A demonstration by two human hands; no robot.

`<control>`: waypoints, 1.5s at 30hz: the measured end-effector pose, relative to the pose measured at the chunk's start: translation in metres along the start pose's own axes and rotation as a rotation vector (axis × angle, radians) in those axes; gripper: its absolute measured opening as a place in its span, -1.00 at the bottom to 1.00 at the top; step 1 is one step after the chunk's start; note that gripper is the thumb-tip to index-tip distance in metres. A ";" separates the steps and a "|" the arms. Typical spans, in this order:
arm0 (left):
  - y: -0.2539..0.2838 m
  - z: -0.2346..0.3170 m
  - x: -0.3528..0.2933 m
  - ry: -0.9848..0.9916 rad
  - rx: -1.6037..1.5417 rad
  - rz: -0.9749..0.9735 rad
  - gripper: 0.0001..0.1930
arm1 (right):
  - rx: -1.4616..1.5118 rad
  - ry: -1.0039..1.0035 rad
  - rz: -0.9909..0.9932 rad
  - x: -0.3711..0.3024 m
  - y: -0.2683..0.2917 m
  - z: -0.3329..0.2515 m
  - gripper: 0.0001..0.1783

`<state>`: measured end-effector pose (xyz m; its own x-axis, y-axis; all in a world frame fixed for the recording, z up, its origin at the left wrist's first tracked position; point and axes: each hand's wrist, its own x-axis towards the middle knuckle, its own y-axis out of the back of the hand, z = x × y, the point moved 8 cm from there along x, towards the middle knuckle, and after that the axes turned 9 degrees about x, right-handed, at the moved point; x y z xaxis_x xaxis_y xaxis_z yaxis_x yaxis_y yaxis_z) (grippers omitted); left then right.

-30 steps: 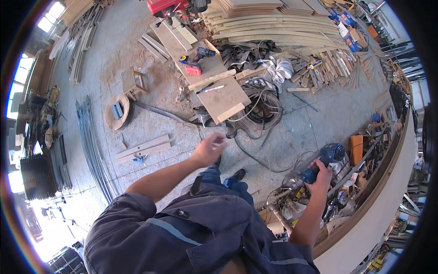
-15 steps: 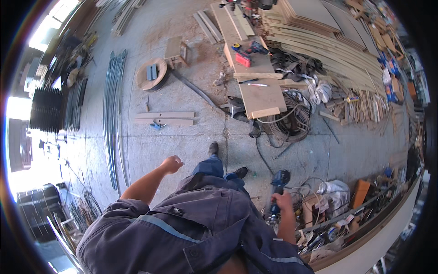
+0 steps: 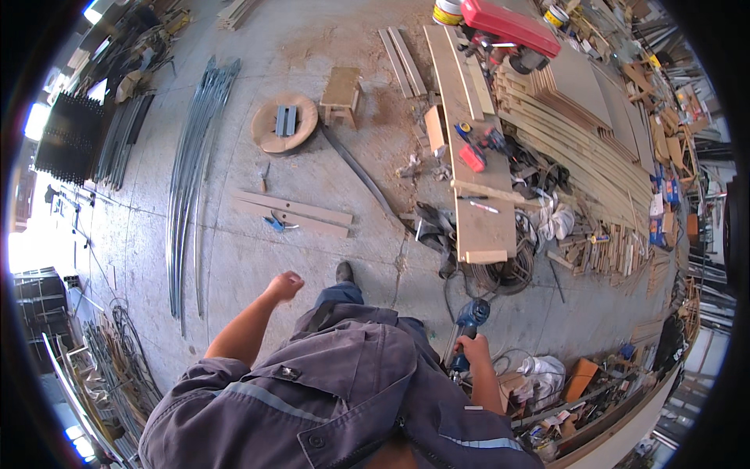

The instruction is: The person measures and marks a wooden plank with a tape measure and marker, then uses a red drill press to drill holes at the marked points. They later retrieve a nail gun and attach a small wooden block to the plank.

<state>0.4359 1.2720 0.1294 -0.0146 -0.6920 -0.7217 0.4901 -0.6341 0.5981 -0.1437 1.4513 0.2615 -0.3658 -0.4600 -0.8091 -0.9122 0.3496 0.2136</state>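
Note:
My right hand [image 3: 473, 347] grips a blue power drill [image 3: 473, 314] by its dark handle, low at my right side. The drill's far end points down and is partly hidden by the hand. My left hand [image 3: 287, 286] hangs in the air ahead of my body, its fingers loosely bent and nothing visible in them. Below it is the concrete floor. Beyond that hand, two long flat boards [image 3: 297, 213] lie on the floor, with a blue-handled tool [image 3: 275, 223] on the nearer one.
Ahead right stands a plank bench [image 3: 484, 223] bearing a red-and-black cordless drill [image 3: 475, 156]. A dark hose coil [image 3: 504, 273] lies by its near end. Metal bars [image 3: 195, 180] stretch along the left. A wooden stool [image 3: 341, 87] and round wooden disc [image 3: 273, 137] stand farther off.
My view has turned and shifted, so the bench and boards sit lower and the red machine case shows at the top. My front foot has changed place; the drill stays in my right hand.

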 end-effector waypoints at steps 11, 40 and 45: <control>0.138 -0.056 0.113 0.118 0.057 0.137 -0.62 | -0.139 -0.014 -0.067 0.071 -0.138 -0.154 -0.87; 0.443 0.274 0.587 -0.023 0.119 -0.146 -0.53 | -0.349 0.106 -0.070 0.370 -0.293 -0.667 -0.59; 0.575 0.375 0.635 -0.078 0.089 0.041 -0.59 | -0.546 0.140 -0.033 0.409 -0.300 -0.671 -0.35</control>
<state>0.3819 0.3383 0.1456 -0.0655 -0.7402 -0.6691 0.4122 -0.6308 0.6574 -0.1436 0.6103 0.2336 -0.3221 -0.5802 -0.7481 -0.8732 -0.1232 0.4716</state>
